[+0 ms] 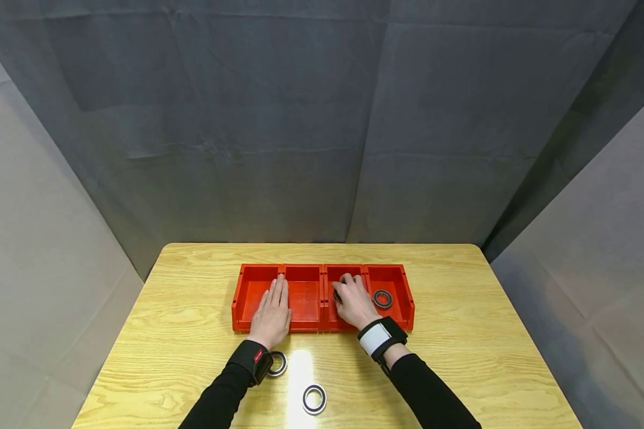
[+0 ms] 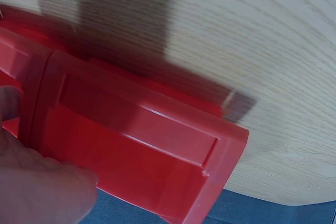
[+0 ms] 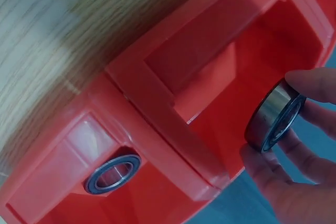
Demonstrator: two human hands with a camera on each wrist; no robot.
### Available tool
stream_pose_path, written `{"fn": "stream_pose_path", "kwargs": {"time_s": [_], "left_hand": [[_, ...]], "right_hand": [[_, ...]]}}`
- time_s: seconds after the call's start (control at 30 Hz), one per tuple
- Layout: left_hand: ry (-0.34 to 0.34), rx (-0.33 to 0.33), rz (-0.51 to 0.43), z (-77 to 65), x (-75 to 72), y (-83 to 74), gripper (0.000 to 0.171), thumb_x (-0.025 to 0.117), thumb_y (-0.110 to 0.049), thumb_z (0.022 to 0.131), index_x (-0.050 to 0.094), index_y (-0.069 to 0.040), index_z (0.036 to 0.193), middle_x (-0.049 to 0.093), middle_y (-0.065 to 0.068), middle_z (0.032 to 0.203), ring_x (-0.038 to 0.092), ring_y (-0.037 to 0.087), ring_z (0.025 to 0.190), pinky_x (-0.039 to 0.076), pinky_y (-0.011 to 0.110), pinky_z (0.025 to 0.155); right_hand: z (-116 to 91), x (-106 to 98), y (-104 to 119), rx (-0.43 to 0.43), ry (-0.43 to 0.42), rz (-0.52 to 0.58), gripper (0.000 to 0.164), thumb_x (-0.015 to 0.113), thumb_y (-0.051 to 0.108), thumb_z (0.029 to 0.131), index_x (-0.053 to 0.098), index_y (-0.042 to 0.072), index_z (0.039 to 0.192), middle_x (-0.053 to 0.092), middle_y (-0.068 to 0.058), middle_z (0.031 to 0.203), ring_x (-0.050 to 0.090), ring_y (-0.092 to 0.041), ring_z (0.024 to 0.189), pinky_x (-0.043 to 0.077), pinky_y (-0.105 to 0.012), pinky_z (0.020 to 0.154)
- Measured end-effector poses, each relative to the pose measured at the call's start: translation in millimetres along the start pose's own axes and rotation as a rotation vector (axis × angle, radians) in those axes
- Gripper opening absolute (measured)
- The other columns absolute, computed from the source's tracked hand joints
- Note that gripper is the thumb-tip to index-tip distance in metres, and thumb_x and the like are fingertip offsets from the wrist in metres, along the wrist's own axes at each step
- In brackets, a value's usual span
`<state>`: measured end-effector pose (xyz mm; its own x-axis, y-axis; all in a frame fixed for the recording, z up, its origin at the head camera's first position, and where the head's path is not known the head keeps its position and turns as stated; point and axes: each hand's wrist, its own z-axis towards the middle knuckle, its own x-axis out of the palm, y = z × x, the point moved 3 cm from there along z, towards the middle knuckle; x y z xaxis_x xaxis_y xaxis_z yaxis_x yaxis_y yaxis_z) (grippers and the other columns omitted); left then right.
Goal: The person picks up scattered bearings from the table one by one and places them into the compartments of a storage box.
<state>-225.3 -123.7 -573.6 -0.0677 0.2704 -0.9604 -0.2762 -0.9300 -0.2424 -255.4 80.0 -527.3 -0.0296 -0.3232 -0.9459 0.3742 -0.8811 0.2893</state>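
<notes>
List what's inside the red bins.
A bearing lies in the rightmost bin; the right hand holds another bearing over the next. That hand and the left hand hide some floor.

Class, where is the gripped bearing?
In the head view, the gripped bearing is in the right hand, at the third red compartment from the left.

Head view faces forward-down; close wrist views perhaps share one bin point(image 1: 304, 301).

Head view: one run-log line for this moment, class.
right hand: grips silver-black metal ring; left hand: fingers straight, over red plastic bins; rightmost bin: one ring; yellow wood-grain table: two rings
</notes>
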Motion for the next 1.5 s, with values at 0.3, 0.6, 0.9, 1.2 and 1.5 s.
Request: {"fn": "stream_pose_path", "kwargs": {"time_s": [0.3, 0.6, 0.9, 1.2, 1.5], "left_hand": [[0.018, -0.006, -0.003, -0.5, 3.4, 0.0, 0.069, 0.055, -0.019, 0.102, 0.022, 0.006, 0.157, 0.018, 0.021, 0.168, 0.024, 0.037, 0.155, 0.027, 0.05, 0.125], [0.039, -0.015, -0.013, -0.3, 3.8, -0.2, 0.069, 0.054, -0.02, 0.103, 0.021, 0.005, 0.158, 0.016, 0.019, 0.169, 0.022, 0.036, 0.156, 0.025, 0.05, 0.126], [0.028, -0.01, -0.014, 0.4, 3.8, 1.2, 0.068, 0.055, -0.019, 0.102, 0.022, 0.005, 0.157, 0.016, 0.02, 0.169, 0.022, 0.037, 0.155, 0.025, 0.05, 0.126], [0.04, -0.02, -0.021, 1.2, 2.7, 2.0, 0.068, 0.053, -0.019, 0.103, 0.021, 0.005, 0.158, 0.015, 0.019, 0.169, 0.02, 0.037, 0.156, 0.024, 0.05, 0.126], [0.038, -0.016, -0.006, 1.0, 2.9, 2.4, 0.069, 0.054, -0.02, 0.103, 0.021, 0.005, 0.158, 0.016, 0.019, 0.169, 0.022, 0.037, 0.156, 0.025, 0.05, 0.126]], "right_hand": [[7, 12, -1, 0.025, 0.042, -0.013, 0.026, 0.075, 0.002, 0.085, 0.074, 0.005, 0.11, 0.062, -0.02, 0.115, 0.056, -0.04, 0.104, 0.06, -0.047, 0.077], [13, 31, -7, 0.081, 0.118, -0.021, 0.019, 0.074, -0.003, 0.083, 0.074, 0.006, 0.1, 0.062, -0.021, 0.115, 0.055, -0.041, 0.105, 0.059, -0.047, 0.077], [11, 52, -14, 0.127, 0.196, -0.006, 0.019, 0.077, -0.006, 0.079, 0.073, 0.004, 0.095, 0.06, -0.019, 0.102, 0.053, -0.044, 0.105, 0.055, -0.049, 0.082], [12, 52, -13, 0.127, 0.18, -0.024, 0.018, 0.079, -0.003, 0.079, 0.073, 0.005, 0.093, 0.06, -0.018, 0.102, 0.053, -0.041, 0.099, 0.057, -0.046, 0.072], [10, 44, -9, 0.08, 0.2, -0.058, 0.032, 0.077, 0.001, 0.083, 0.072, 0.006, 0.115, 0.063, -0.02, 0.12, 0.055, -0.043, 0.108, 0.056, -0.05, 0.088]]}}
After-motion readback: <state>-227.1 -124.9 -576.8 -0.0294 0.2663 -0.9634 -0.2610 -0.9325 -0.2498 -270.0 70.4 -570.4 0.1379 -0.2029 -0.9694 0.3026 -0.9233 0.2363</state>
